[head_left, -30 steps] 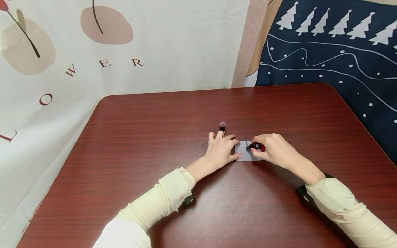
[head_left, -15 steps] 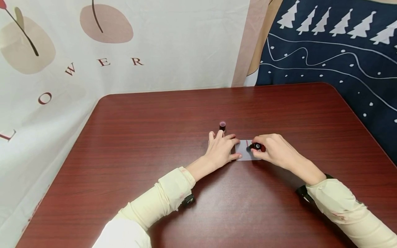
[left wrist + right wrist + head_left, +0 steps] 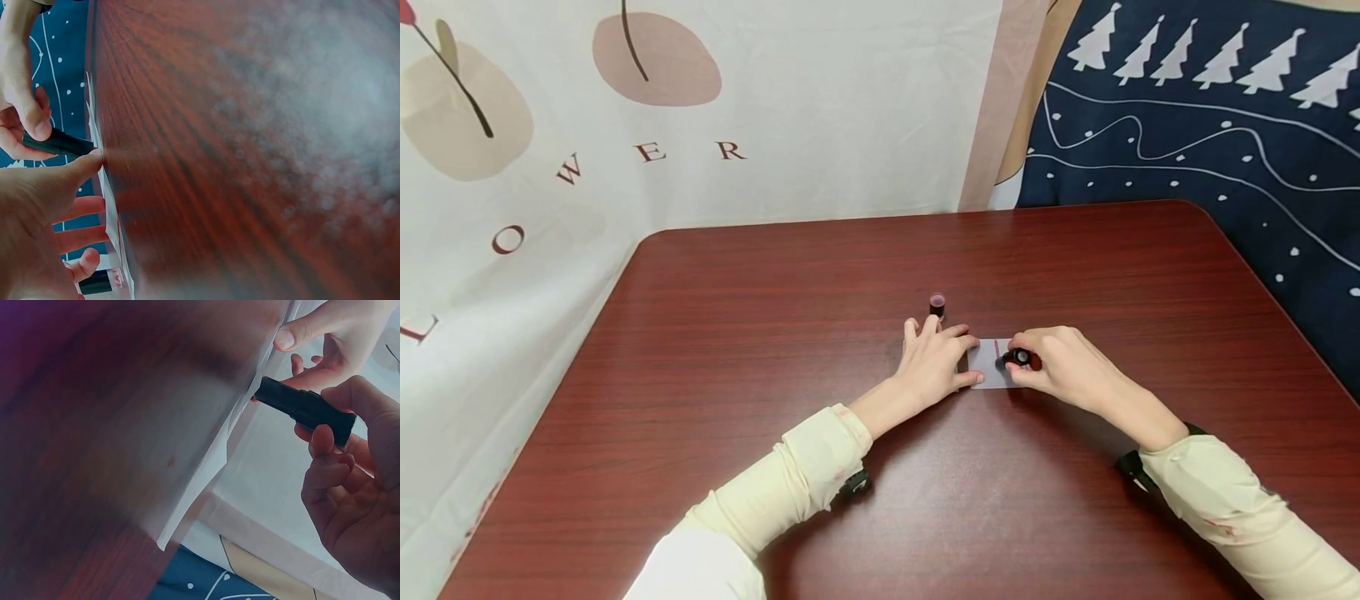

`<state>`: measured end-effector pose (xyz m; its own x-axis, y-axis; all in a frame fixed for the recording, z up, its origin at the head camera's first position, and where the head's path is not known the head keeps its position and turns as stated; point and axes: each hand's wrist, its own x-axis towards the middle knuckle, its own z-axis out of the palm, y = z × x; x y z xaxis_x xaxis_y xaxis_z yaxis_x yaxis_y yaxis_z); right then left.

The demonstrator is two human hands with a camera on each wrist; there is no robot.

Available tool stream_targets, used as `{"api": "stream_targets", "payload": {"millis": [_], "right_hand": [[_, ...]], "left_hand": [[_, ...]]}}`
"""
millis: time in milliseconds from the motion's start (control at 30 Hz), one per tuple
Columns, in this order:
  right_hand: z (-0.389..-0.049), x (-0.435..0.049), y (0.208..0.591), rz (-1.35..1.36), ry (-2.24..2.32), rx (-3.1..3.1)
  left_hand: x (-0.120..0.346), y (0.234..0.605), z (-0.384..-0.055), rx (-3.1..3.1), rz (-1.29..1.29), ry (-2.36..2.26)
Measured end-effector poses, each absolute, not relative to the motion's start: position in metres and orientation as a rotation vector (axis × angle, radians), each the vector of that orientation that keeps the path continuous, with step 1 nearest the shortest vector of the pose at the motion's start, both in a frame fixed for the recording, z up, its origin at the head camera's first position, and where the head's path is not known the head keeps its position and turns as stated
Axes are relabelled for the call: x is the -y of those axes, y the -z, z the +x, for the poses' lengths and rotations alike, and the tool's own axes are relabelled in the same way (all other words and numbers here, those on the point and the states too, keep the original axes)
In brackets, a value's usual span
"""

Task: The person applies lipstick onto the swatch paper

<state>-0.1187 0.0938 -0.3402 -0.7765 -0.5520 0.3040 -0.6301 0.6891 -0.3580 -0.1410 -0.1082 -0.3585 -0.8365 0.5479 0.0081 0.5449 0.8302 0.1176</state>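
Pinching the tube [image 3: 1022, 356], probably light, stiff and best held mid-length, in the right hand [image 3: 1063, 360], and touching paper [image 3: 984, 358], likely easily creased, with left hand [image 3: 927, 364] spread.

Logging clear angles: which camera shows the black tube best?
Right wrist view: the black tube appears largest, along its length. The head view shows it small, nearly end-on; the left wrist view, lengthwise but smaller.

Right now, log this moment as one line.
right grip: holds black tube | left grip: touches paper | paper: red streak | small cylinder: beyond left grip
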Motion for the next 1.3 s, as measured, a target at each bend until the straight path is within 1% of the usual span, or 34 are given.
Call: {"api": "stream_targets", "payload": {"millis": [633,1300], "right_hand": [[-0.117,-0.096,0.333,0.975,-0.668,2.707],[-0.108,-0.093,0.337,1.004,-0.690,2.721]], "left_hand": [[0.107,0.353,-0.143,-3.009,0.917,-0.177],[0.111,0.359,-0.138,-3.014,0.956,-0.191]]}}
